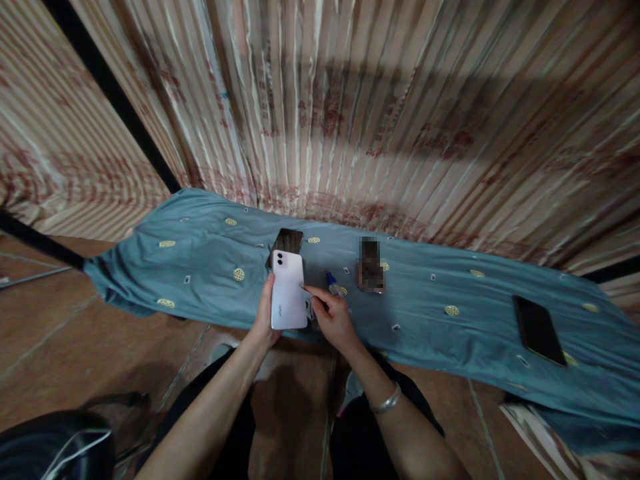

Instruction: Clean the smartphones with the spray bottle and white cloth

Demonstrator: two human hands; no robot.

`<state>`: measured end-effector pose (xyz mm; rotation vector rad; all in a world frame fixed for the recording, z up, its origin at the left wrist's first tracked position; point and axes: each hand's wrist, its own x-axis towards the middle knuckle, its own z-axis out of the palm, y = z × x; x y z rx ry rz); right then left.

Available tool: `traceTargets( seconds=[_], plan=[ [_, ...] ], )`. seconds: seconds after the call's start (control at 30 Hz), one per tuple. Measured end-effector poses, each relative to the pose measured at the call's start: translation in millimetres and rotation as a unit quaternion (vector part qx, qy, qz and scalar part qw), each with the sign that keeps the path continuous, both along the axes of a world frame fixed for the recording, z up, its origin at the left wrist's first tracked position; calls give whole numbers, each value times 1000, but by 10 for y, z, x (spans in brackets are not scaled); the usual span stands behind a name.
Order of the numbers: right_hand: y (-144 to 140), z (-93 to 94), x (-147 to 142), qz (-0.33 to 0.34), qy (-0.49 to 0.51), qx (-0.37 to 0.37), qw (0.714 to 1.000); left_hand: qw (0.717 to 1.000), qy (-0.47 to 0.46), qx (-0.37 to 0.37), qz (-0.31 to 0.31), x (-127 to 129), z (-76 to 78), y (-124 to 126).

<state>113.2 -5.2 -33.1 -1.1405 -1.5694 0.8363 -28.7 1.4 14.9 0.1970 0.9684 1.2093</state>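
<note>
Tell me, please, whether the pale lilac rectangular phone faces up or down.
Down: the pale lilac phone shows its rear lenses and lettering.

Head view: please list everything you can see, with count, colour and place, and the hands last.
Pale phone: 1, whitish, in left hand
Dark slab: 1, blackish, on cloth, partly behind pale phone
Blue-tipped item: 1, blue, beyond right hand
Pixelated item: 1, dark and brownish, mid-cloth
Black phone: 1, black, cloth's right end
Cloth: 1, blue-green with yellow motifs, centre
Curtain: striped beige and reddish, behind; count unclear
Bars: 3 lengths, black, left and right
Floor: 1, brown, below
Bracelet: 1, silver, right wrist
Trousers: 1 pair, black, bottom
Left hand: 1, holding pale phone
Right hand: 1, at its edge
</note>
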Motion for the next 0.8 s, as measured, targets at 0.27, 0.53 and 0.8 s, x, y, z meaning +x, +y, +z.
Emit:
traceTargets(
  seconds=[0.27, 0.53, 0.8],
  plan=[
    [-51, 76, 61, 62, -2, -24, 998, 999, -16, 32, -21, -20, 62, 22],
    [-88, 33, 153, 126, -14, -57, 990, 999, -41, 9, -11, -32, 83, 71],
    [-157, 85, 181, 160, 26, -70, 984, 998, -56, 13, -7, -35, 13, 98]
  ],
)
